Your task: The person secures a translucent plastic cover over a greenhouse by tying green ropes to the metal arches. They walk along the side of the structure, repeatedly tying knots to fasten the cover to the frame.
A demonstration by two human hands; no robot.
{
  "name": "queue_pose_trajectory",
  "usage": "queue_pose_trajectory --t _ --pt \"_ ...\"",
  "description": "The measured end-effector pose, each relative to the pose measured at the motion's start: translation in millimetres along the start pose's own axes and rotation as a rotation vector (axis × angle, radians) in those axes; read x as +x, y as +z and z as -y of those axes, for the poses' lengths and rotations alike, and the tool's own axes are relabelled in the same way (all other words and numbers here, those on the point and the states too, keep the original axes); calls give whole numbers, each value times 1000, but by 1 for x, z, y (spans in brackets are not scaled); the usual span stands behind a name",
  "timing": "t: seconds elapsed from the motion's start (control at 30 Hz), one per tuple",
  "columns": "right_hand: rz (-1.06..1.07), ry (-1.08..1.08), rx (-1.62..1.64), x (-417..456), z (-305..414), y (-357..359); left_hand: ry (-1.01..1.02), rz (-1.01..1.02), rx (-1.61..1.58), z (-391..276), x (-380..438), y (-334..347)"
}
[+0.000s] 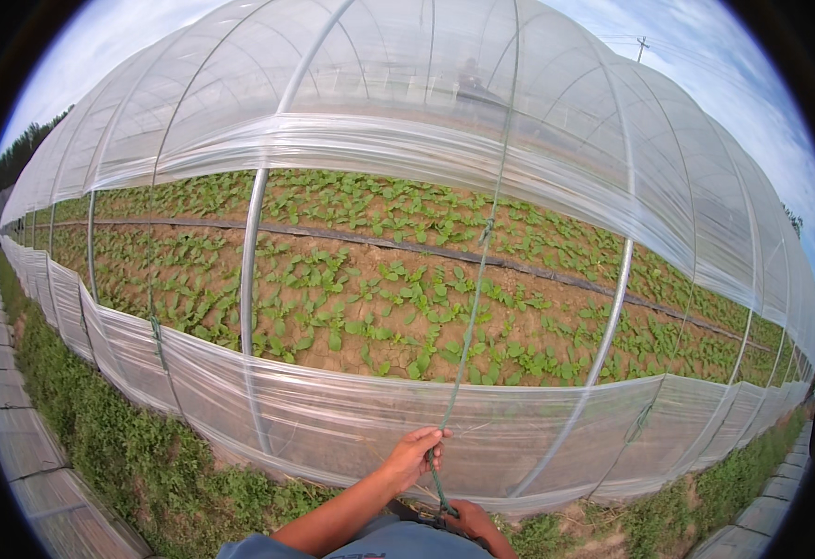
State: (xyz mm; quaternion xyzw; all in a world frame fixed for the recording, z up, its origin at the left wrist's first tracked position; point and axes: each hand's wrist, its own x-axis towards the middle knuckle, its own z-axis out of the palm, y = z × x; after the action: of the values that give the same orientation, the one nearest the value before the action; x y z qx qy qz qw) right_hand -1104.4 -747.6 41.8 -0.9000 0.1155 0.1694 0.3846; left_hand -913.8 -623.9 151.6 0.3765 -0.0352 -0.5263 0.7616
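Note:
A green rope point(474, 307) runs down over the plastic film of a greenhouse tunnel, with a knot in it partway up. My left hand point(418, 454) is closed around this rope in front of the lower film, thumb and forefinger pinching it. Below and to the right, close to my body, my right hand point(469, 523) holds the lower part of the rope, which looks doubled or twisted between the hands. The fingers of my right hand are partly hidden.
Metal hoops point(250, 258) carry the rolled-up upper film point(393, 143) and the lower film skirt point(351, 412). Young green plants point(407, 279) grow inside, with a dark pipe or strip point(407, 246) between rows. Weeds point(121, 433) and a slab-like channel point(37, 482) lie outside.

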Motion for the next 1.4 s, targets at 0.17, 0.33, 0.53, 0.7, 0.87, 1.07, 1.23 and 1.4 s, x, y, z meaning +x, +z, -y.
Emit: queue_pose_trajectory --t 0.17,0.33,0.53,0.7,0.87,1.07,1.23,1.4 --pt "0 15 -4 2 0 0 -19 -10 6 -2 3 0" --pt "-4 50 -7 3 -1 2 -25 5 -5 -3 6 0" --pt "8 37 -11 5 2 -1 -29 4 -18 -3 8 -5" --pt "-30 12 16 7 1 1 -43 -27 5 -4 10 -6" --pt "-51 16 11 7 -4 4 -46 -49 11 -3 11 -8" --pt "-35 24 14 8 5 -2 -38 -55 18 0 14 -15" --pt "-13 14 25 8 4 -5 -45 -62 29 0 17 -15" --pt "15 34 -9 9 6 -7 -60 -79 54 1 19 -14"
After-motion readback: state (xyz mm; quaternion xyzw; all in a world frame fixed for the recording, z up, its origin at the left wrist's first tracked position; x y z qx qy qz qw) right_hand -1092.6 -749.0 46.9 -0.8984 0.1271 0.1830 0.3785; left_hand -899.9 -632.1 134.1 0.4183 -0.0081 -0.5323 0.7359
